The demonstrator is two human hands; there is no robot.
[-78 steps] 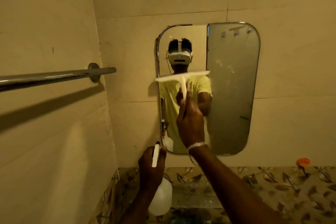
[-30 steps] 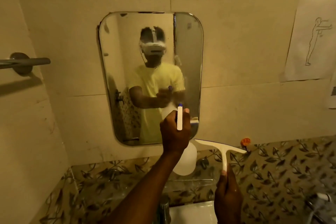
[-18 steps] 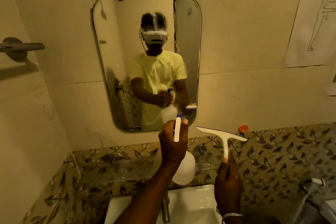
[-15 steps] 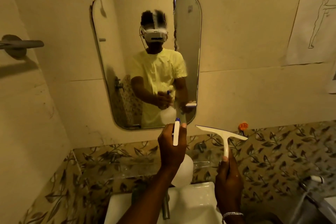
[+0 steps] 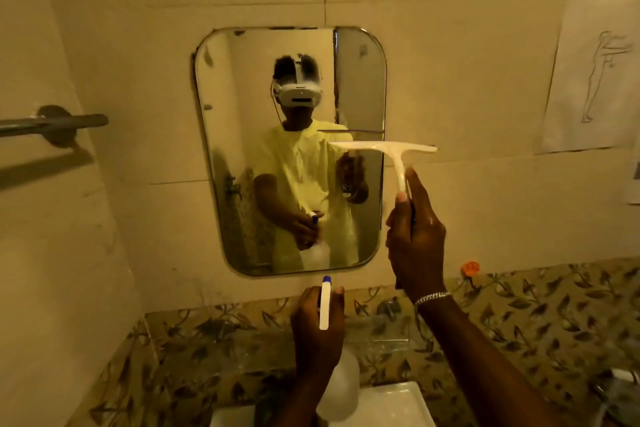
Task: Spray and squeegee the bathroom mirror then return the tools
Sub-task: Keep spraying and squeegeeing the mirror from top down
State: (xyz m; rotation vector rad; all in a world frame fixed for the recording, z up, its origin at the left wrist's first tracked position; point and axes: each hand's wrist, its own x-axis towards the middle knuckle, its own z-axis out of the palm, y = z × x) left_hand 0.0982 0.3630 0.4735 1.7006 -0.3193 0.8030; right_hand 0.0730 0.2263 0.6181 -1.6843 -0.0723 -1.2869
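Glass of the mirror (image 5: 291,149) fills the frame's centre, on a tiled wall. White squeegee (image 5: 384,148), low beside the bottle half a second ago, is now raised to the mirror's right edge, blade level and overlapping the glass; whether it touches is unclear. Right hand (image 5: 414,236) is clamped on its handle. Left hand (image 5: 317,326), at lower centre, is wrapped round the spray bottle (image 5: 337,388), nozzle pointing at the mirror. Another wipe of the right strip looks next. A towel bar (image 5: 55,121) juts in at left.
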